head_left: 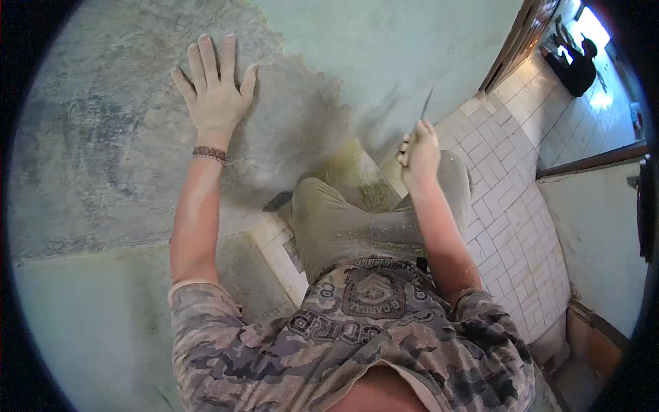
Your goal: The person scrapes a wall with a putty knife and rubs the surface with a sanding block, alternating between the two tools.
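My left hand (218, 104) is open, its fingers spread against a rough grey patch (123, 130) of wall. Dust coats the hand, and a braided bracelet (209, 154) circles its wrist. In my right hand (420, 154), closed above my right knee, is a thin-bladed tool (427, 104); its dark, narrow blade points up toward the wall and its handle is hidden in the fist. A ragged edge divides the grey patch from pale green paint (384, 41), with dark smudges on the paint close to the blade.
My bent knees are near the foot of the wall, beside a yellowish, stained surface (353, 172). Light tiles (504, 206) cover the floor at right. Beyond a wooden door frame (511, 51), another person (580, 69) crouches in a bright room. A green wall section (600, 233) stands at far right.
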`<state>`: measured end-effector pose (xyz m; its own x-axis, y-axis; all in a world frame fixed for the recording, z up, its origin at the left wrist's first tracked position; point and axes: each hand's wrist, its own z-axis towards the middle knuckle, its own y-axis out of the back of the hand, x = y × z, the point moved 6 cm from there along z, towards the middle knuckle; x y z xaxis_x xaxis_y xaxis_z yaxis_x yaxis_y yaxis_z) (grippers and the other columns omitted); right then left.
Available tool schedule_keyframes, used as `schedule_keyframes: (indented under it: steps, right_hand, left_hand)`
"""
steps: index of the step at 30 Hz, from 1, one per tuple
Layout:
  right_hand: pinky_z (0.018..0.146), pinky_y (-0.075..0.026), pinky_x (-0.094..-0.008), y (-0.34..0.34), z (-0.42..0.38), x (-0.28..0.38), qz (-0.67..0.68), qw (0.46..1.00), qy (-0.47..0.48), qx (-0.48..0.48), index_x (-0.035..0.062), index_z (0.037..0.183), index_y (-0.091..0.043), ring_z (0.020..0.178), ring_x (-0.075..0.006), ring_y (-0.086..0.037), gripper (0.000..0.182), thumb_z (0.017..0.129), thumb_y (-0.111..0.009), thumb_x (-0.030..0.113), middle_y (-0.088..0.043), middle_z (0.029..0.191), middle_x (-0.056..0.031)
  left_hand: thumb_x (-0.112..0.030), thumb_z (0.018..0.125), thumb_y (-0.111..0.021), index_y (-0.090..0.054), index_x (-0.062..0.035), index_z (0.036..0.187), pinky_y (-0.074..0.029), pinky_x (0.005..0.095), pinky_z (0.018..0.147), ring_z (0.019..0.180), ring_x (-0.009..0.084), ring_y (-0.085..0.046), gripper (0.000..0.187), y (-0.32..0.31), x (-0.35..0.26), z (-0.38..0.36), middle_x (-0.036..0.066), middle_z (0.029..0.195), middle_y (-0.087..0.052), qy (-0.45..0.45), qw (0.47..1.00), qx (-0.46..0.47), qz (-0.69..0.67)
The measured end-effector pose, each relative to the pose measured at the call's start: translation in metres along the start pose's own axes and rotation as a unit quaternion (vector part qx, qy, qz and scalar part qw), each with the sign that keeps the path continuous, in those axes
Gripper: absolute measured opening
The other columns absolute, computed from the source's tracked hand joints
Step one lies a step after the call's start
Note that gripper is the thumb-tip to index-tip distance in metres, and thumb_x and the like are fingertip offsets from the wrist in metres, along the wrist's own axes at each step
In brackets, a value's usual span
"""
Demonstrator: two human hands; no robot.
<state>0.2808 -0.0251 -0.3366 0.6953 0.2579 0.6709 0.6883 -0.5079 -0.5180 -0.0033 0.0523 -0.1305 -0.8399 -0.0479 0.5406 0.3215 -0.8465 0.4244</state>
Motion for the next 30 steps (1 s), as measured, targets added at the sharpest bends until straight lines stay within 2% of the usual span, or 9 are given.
schedule_keyframes:
  steps: [9, 11, 12, 15, 17, 18, 20, 25, 30]
  right_hand:
    - [0.055, -0.046, -0.0277, -0.081, -0.006, -0.213, -0.191, 0.976, 0.034, 0.101, 0.0091, 0.147, -0.038, 0.073, -0.0109, -0.053, 0.049, 0.101, -0.046, 0.025, -0.059, 0.094, -0.0079]
    - [0.097, -0.045, -0.0347, -0.101, 0.005, -0.187, -0.194, 0.965, 0.168, 0.044, 0.0026, 0.147, -0.038, 0.114, -0.0275, -0.058, 0.051, 0.1, -0.044, 0.02, -0.058, 0.13, -0.0195]
    - [0.097, -0.045, -0.0347, -0.109, 0.015, -0.165, -0.197, 0.966, 0.163, 0.041, 0.0026, 0.147, -0.038, 0.114, -0.0275, -0.058, 0.051, 0.1, -0.044, 0.02, -0.058, 0.13, -0.0195]
    - [0.115, -0.025, -0.0367, -0.105, 0.041, -0.172, 0.05, 0.993, -0.102, 0.013, -0.003, 0.146, -0.036, 0.142, -0.0309, -0.034, 0.051, 0.1, -0.04, 0.02, -0.045, 0.145, -0.0239]
    - [0.097, -0.046, -0.0387, -0.101, 0.041, -0.203, -0.292, 0.916, 0.274, 0.036, 0.0002, 0.148, -0.034, 0.112, -0.0325, -0.061, 0.052, 0.101, -0.039, 0.02, -0.057, 0.131, -0.0228]
    - [0.097, -0.046, -0.0387, -0.102, 0.024, -0.19, -0.296, 0.914, 0.274, 0.038, 0.0002, 0.148, -0.034, 0.112, -0.0325, -0.061, 0.052, 0.101, -0.039, 0.02, -0.057, 0.131, -0.0228]
    - [0.044, -0.042, -0.0306, -0.107, -0.012, -0.179, -0.141, 0.981, -0.062, 0.115, 0.0179, 0.152, -0.033, 0.052, -0.014, -0.045, 0.051, 0.103, -0.037, 0.029, -0.048, 0.073, -0.0021]
    - [0.042, -0.038, -0.0274, -0.099, 0.013, -0.15, -0.072, 0.989, -0.119, 0.058, 0.0225, 0.149, -0.038, 0.052, -0.0103, -0.043, 0.046, 0.103, -0.038, 0.032, -0.044, 0.069, -0.0002]
    - [0.04, -0.033, -0.0271, -0.072, 0.032, -0.169, -0.042, 0.967, -0.25, -0.023, 0.0151, 0.104, -0.053, 0.052, -0.0099, -0.041, 0.021, 0.102, -0.04, 0.031, -0.046, 0.07, 0.0005]
  left_hand:
    - [-0.06, 0.093, -0.044, -0.038, -0.0336, 0.149, -0.002, 0.0557, 0.119, 0.149, 0.0253, -0.018, 0.062, -0.013, 0.003, -0.013, 0.006, 0.16, -0.027, 0.018, 1.0, -0.014, -0.014]
    - [-0.06, 0.093, -0.044, -0.039, -0.0339, 0.149, -0.002, 0.0555, 0.119, 0.149, 0.0252, -0.018, 0.062, -0.012, 0.002, -0.011, 0.006, 0.16, -0.027, 0.018, 1.0, -0.016, -0.009]
    - [-0.06, 0.092, -0.044, -0.04, -0.0341, 0.148, -0.001, 0.0552, 0.119, 0.149, 0.0251, -0.019, 0.061, -0.012, 0.002, -0.011, 0.006, 0.16, -0.027, 0.021, 1.0, -0.019, -0.003]
    - [-0.059, 0.092, -0.045, -0.042, -0.034, 0.147, -0.001, 0.0547, 0.119, 0.149, 0.0252, -0.02, 0.061, -0.01, 0.0, -0.01, 0.006, 0.159, -0.029, 0.024, 0.999, -0.024, -0.007]
    - [-0.06, 0.091, -0.045, -0.042, -0.0342, 0.147, -0.001, 0.0543, 0.119, 0.149, 0.0253, -0.02, 0.061, -0.012, 0.0, -0.01, 0.006, 0.158, -0.03, 0.026, 0.999, -0.023, -0.002]
    - [-0.06, 0.091, -0.046, -0.043, -0.0343, 0.147, 0.0, 0.0538, 0.119, 0.149, 0.0253, -0.021, 0.061, -0.011, 0.0, -0.011, 0.006, 0.158, -0.031, 0.027, 0.999, -0.022, 0.006]
    - [-0.061, 0.091, -0.047, -0.046, -0.0335, 0.145, 0.0, 0.0537, 0.119, 0.148, 0.0256, -0.022, 0.061, -0.007, -0.001, -0.008, 0.007, 0.157, -0.032, 0.023, 0.999, 0.007, 0.045]
    - [-0.063, 0.09, -0.049, -0.049, -0.0325, 0.143, 0.0, 0.0544, 0.118, 0.146, 0.0262, -0.027, 0.061, -0.007, -0.003, -0.007, 0.007, 0.155, -0.037, 0.025, 0.992, 0.059, 0.11]
    - [-0.063, 0.089, -0.05, -0.052, -0.0335, 0.141, -0.002, 0.0544, 0.118, 0.143, 0.0255, -0.031, 0.059, -0.002, -0.005, -0.007, 0.004, 0.152, -0.042, 0.019, 0.99, 0.048, 0.133]
